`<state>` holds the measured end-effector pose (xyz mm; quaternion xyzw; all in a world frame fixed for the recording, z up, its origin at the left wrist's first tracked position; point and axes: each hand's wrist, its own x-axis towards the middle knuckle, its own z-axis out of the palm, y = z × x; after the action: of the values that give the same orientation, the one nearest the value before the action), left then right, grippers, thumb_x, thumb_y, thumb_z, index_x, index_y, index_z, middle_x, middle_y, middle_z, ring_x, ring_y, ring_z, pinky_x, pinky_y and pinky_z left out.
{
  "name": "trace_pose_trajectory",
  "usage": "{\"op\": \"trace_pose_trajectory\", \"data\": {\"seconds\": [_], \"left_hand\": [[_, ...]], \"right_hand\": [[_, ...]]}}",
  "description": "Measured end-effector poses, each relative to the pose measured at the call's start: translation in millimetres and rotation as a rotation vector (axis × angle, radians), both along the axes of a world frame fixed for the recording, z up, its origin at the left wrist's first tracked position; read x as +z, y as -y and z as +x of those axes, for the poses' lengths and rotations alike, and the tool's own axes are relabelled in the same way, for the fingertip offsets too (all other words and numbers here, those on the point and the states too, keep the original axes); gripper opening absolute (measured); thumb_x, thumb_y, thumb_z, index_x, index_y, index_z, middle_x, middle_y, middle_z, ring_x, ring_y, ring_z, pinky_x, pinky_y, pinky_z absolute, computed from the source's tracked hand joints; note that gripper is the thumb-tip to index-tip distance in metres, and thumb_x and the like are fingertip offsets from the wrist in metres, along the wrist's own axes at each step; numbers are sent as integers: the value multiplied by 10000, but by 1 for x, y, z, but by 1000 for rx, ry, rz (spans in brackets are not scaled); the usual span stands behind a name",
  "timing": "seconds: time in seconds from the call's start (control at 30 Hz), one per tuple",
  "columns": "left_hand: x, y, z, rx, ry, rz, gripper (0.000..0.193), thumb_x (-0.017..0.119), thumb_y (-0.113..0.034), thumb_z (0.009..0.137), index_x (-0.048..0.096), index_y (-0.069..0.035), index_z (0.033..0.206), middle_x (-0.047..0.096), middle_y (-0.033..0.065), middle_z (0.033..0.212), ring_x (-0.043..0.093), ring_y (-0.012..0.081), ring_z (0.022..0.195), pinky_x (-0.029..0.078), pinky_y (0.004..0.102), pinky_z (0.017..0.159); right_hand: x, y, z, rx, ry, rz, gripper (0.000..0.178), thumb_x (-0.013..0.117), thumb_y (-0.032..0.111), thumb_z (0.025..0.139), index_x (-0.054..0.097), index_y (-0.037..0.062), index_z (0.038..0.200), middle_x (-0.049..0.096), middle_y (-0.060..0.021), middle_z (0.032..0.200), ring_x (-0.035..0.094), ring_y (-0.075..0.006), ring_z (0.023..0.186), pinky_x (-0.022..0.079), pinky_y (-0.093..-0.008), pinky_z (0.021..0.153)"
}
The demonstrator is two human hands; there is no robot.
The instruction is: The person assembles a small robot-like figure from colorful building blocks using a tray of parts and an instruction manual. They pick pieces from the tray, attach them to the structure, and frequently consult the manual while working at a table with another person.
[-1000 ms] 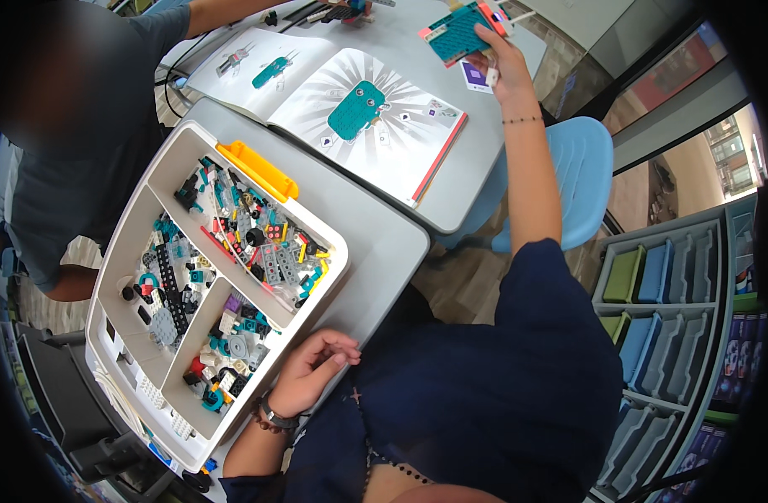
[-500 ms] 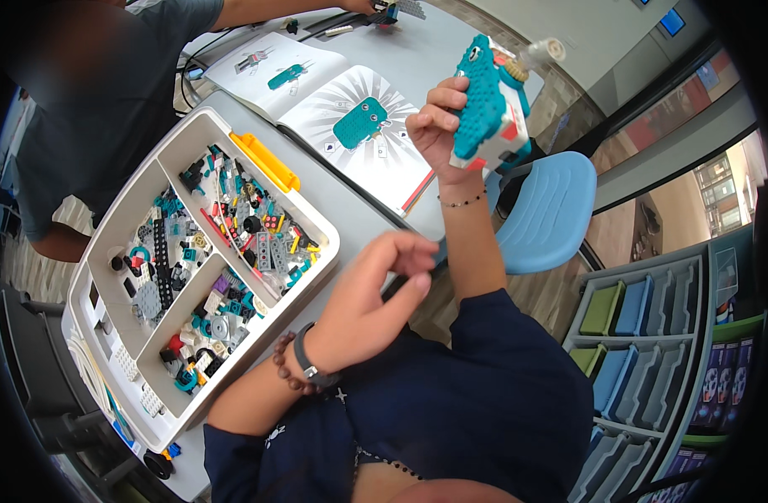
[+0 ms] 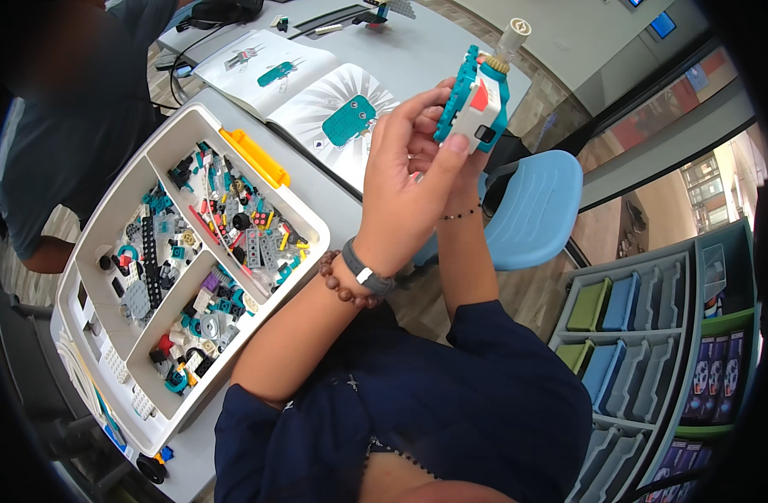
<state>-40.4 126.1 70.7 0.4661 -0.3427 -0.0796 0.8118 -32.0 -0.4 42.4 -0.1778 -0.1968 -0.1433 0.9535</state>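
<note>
The left hand (image 3: 405, 180) is gripping a white-sided, brick-built model (image 3: 482, 117); the right hand (image 3: 468, 178) is partly hiding behind it, its grip impossible to tell. The model is showing teal edges (image 3: 454, 92), a coral patch (image 3: 480, 96) and a pale cylinder (image 3: 514, 35), hovering beside an open booklet (image 3: 296, 109).

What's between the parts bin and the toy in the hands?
Head view: a strip of grey table beside the parts bin, then the left hand, thumb on the toy. The open book shows partly behind that hand.
</note>
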Motion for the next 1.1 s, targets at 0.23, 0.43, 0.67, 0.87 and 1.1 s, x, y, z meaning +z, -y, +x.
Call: {"op": "trace_pose_trajectory", "data": {"seconds": [0.23,0.43,0.67,0.87,1.1], "left_hand": [[5,21,-2,-15,-92,-77,376,596,-142,836,452,28,1139,494,72,1023,546,101,818,457,234,717],[4,21,1,97,-9,-126,281,611,-132,826,509,51,1014,469,50,929,548,93,781,458,229,693],[5,18,2,187,59,-113,227,629,-123,813,541,56,919,466,49,906,538,80,755,453,207,649],[6,16,4,189,47,-42,257,620,-171,820,544,53,920,471,55,915,526,76,758,450,211,651],[5,11,4,105,40,5,378,542,-143,787,496,41,1114,442,69,958,484,105,799,441,239,697]], "right_hand": [[5,12,-9,-143,8,-121,518,378,508,869,485,77,1137,584,-99,1015,602,-226,854,517,-357,725],[4,3,-15,-147,-33,-55,531,410,510,861,476,74,1157,567,-87,1053,581,-204,910,498,-357,769],[8,-5,-20,-103,-31,-35,543,442,518,848,477,72,1157,566,-81,1054,572,-200,931,485,-343,795],[11,-3,-21,-54,-45,-17,545,450,519,842,479,73,1155,569,-85,1056,576,-203,926,487,-344,793],[7,0,-26,-96,-131,-98,540,430,514,852,484,73,1159,572,-89,1070,589,-216,923,488,-353,800]]}}
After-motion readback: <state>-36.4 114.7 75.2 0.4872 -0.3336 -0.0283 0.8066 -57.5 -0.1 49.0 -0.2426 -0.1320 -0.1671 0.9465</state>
